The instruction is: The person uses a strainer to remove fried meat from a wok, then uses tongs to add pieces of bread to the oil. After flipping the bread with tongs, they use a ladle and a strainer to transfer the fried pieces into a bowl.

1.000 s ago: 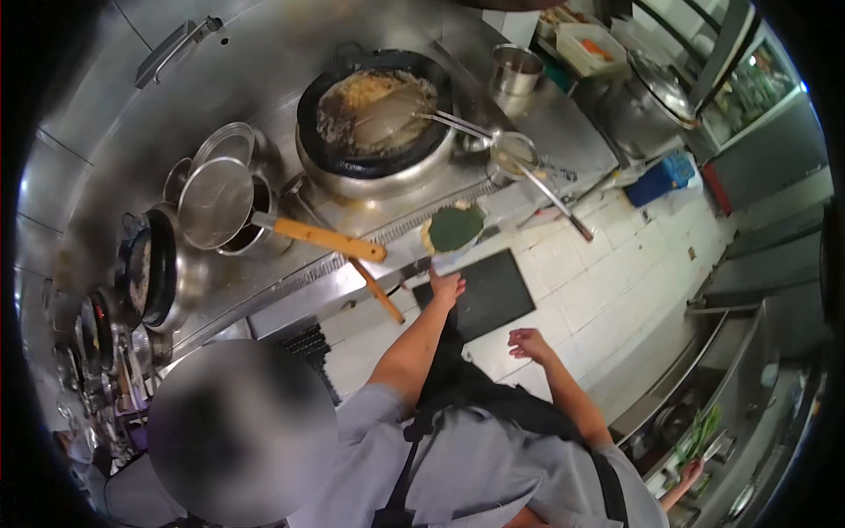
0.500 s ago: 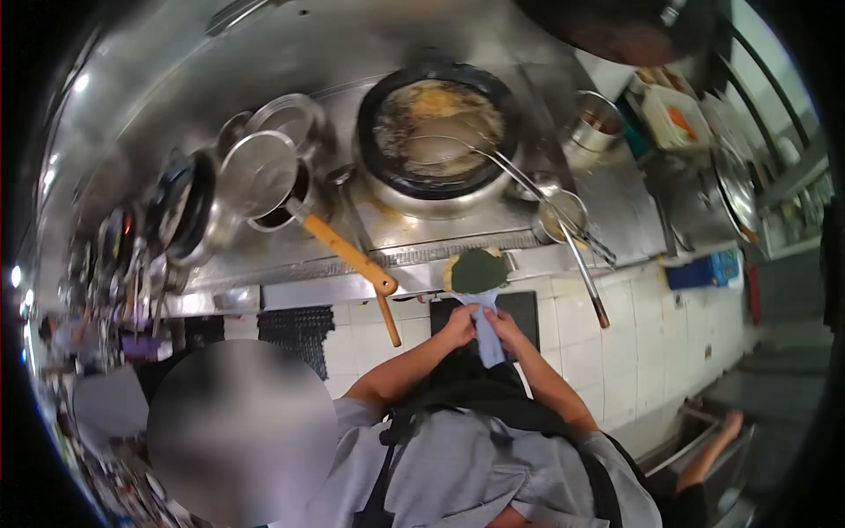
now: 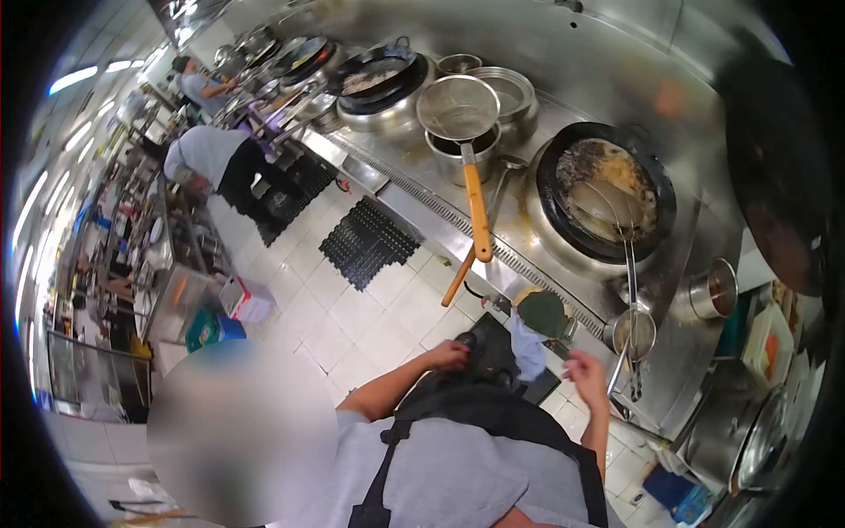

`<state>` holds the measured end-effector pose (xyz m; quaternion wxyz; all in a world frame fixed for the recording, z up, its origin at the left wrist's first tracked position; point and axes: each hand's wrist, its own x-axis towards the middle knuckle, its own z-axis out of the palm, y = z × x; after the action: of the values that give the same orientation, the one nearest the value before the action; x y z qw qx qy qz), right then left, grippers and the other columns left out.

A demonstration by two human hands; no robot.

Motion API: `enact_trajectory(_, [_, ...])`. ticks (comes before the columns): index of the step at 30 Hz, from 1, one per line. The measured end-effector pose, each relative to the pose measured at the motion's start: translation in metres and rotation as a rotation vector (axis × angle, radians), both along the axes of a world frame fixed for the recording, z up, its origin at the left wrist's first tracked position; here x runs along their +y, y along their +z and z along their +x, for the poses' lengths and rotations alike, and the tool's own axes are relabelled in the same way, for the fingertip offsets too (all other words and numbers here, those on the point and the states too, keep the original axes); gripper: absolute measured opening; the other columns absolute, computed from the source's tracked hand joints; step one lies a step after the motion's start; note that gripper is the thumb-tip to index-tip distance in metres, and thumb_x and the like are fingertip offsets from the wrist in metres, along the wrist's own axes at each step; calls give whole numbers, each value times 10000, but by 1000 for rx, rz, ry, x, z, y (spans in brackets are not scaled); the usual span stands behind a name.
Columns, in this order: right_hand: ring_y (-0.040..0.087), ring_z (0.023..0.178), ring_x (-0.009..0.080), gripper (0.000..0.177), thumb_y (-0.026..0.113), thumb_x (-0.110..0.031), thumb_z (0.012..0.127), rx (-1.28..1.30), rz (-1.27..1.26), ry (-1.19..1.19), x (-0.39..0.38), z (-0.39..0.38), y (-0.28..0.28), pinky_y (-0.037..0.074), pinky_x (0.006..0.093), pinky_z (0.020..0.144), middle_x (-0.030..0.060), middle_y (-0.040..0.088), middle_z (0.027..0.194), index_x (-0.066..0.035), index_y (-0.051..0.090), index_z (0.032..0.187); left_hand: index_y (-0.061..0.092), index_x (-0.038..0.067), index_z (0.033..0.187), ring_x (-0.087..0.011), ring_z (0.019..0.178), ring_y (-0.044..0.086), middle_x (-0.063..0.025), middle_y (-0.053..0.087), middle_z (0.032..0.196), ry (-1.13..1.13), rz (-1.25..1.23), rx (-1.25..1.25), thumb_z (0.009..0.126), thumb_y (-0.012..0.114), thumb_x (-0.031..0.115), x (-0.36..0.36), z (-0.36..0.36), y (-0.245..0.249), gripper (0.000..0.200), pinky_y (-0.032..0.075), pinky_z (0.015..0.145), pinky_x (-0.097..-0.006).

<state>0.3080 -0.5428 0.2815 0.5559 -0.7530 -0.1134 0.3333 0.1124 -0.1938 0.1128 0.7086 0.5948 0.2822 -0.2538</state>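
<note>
My left hand point(image 3: 449, 355) is held in front of the apron with its fingers curled in, and nothing shows in it. On the other side, my right hand point(image 3: 585, 378) is raised near the counter edge, empty, with its fingers apart. Between them a light blue cloth point(image 3: 528, 348) hangs at the counter's front edge, touched by neither hand. Just above the cloth lies a dark green round pad point(image 3: 543, 314). A wok point(image 3: 607, 189) of bubbling oil sits on the range, with a wire-rimmed strainer point(image 3: 603, 209) in it.
A wooden-handled sieve point(image 3: 459, 107) rests over a pot, its handle reaching past the counter edge. Small metal pots point(image 3: 711, 290) stand at the right. One person point(image 3: 211, 158) bends over in the aisle; another person point(image 3: 201, 88) stands farther back. Black mats point(image 3: 365, 242) lie on the tiles.
Both hands have let go of the blue cloth and moved apart, one to each side. The view has turned left, bringing the aisle and more woks into sight.
</note>
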Motion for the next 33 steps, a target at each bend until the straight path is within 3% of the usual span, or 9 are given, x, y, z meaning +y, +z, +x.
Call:
enact_trajectory(4, [649, 718, 169, 321, 602, -131, 921, -805, -402, -324, -33, 58, 56, 526, 326, 654, 112, 679, 883, 43, 591, 1191, 657, -27, 1003, -401, 1024, 629, -253, 654, 1082, -188, 951, 383, 775, 588, 173, 61, -168, -117, 311, 522, 883, -440])
enact_trajectory(7, [655, 764, 180, 348, 617, -163, 921, -1079, -500, -329, -27, 88, 72, 528, 332, 682, 131, 681, 915, 28, 592, 1211, 635, -3, 873, -314, 713, 666, -172, 647, 789, 214, 441, 736, 808, 584, 116, 71, -258, -100, 145, 530, 605, -436])
enact_trajectory(11, [668, 830, 182, 379, 600, -188, 948, -520, -21, -199, 47, 85, 83, 535, 303, 724, 141, 679, 1008, 8, 566, 1271, 599, 50, 780, -250, 475, 622, -72, 571, 594, 241, 355, 449, 832, 565, 65, 51, -289, -99, 64, 438, 392, -392])
enact_trajectory(16, [678, 876, 218, 524, 553, -289, 989, 21, 249, 67, 206, 77, 53, 559, 312, 751, 180, 647, 1103, -28, 398, 1416, 614, 9, 794, -247, 795, 694, -137, 696, 843, -349, 877, -179, 711, 665, 135, 61, -290, -129, 160, 564, 732, -334])
enact_trajectory(21, [666, 857, 229, 532, 562, -357, 972, 540, 568, 111, 335, 94, 23, 571, 311, 726, 173, 645, 1091, -43, 422, 1378, 646, 61, 840, -241, 651, 685, -110, 671, 769, 273, 437, 328, 775, 628, 154, 112, -283, -70, 116, 523, 496, -371])
enact_trajectory(23, [611, 694, 168, 440, 538, -361, 983, 770, 613, 28, 380, 96, 19, 547, 272, 615, 118, 629, 939, -72, 467, 1306, 612, 67, 896, -209, 610, 669, -80, 625, 743, 473, 415, 99, 843, 561, 126, 148, -322, -89, 93, 468, 427, -339])
enact_trajectory(28, [382, 480, 48, 196, 524, -253, 995, 777, 798, 104, 453, 85, 25, 374, 204, 421, -23, 424, 662, -66, 535, 1052, 585, 1, 1023, -230, 588, 672, -115, 626, 749, 1023, 163, 306, 847, 474, 56, 226, -394, -106, 216, 460, 403, -333])
enact_trajectory(32, [401, 492, 57, 84, 529, -173, 976, 589, 719, 182, 489, 94, 15, 373, 212, 414, -32, 432, 667, -91, 518, 994, 642, 24, 710, -224, 532, 653, -110, 576, 582, 955, 157, 319, 823, 493, 26, 275, -439, -124, 187, 459, 387, -340])
enact_trajectory(33, [389, 506, 51, 91, 535, -165, 966, 633, 712, 99, 503, 82, 47, 367, 215, 420, -43, 416, 670, -105, 490, 916, 580, 89, 540, -193, 498, 621, -95, 576, 550, 369, 768, 130, 815, 576, 49, 280, -450, -124, 277, 434, 376, -322])
